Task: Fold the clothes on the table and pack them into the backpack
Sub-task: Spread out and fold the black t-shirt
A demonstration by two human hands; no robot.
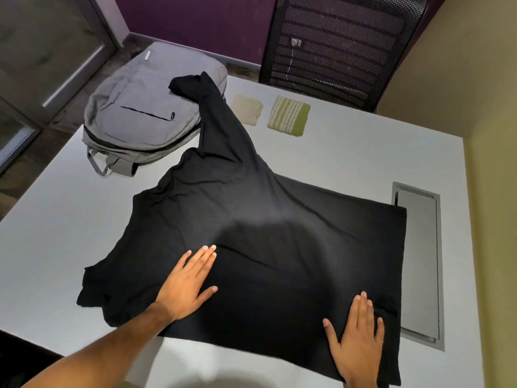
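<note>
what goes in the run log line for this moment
left hand flat on black garment | right hand flat on it | backpack zipped

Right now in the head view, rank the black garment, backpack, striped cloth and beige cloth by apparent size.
1. Black garment, nearest the camera.
2. Backpack.
3. Striped cloth.
4. Beige cloth, only slightly smaller than the striped one.

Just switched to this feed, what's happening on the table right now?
A person is flattening a large black garment spread across the white table. The left hand and the right hand both press flat on it near the front edge. One long black part trails back and lies over the grey fabric backpack, whose zips look closed. Beyond it sit two small folded cloths, a beige one and a green striped one. Nothing appears packed yet.
</note>
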